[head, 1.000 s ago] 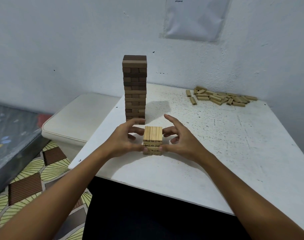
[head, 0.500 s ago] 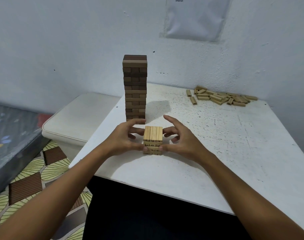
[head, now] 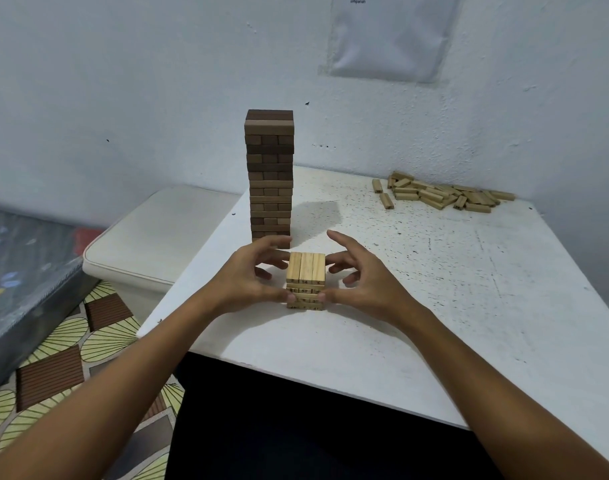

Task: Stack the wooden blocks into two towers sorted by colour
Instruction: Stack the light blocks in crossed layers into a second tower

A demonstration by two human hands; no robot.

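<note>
Item 1, light tower [head: 306,280]: a short stack of pale wooden blocks, a few layers high, three blocks to a layer, numbers printed on the block ends. It is standing near the front left part of the tabletop [head: 469,306] and is serving here as the landmark.

Item 2, left hand [head: 247,282]: sitting just left of the light tower, thumb tip touching a lower layer, fingers curled loosely toward the side face. The grip is pressing against the stack, not lifting it.

Item 3, right hand [head: 361,278]: sitting just right of the light tower, thumb tip touching the same lower layer, index finger spread upward and clear, the other fingers bending toward the side. Whether those fingertips are touching the wood cannot be told.

Item 4, dark tower [head: 270,174]: a tall stack of brown blocks standing just behind the light tower and slightly to its left, apparently complete.

Item 5, loose pale blocks [head: 441,195]: a scattered heap lying well behind and to the right of the light tower, near the wall.

Step in hand, as judged: both hands are squaring up the layers of the light tower, so the task is running past its midpoint with the pale colour only begun.

Next move, as judged: one hand is needing to reach to the heap, fetch blocks, and lay them crosswise to the top layer without nudging the dark tower behind.
</note>
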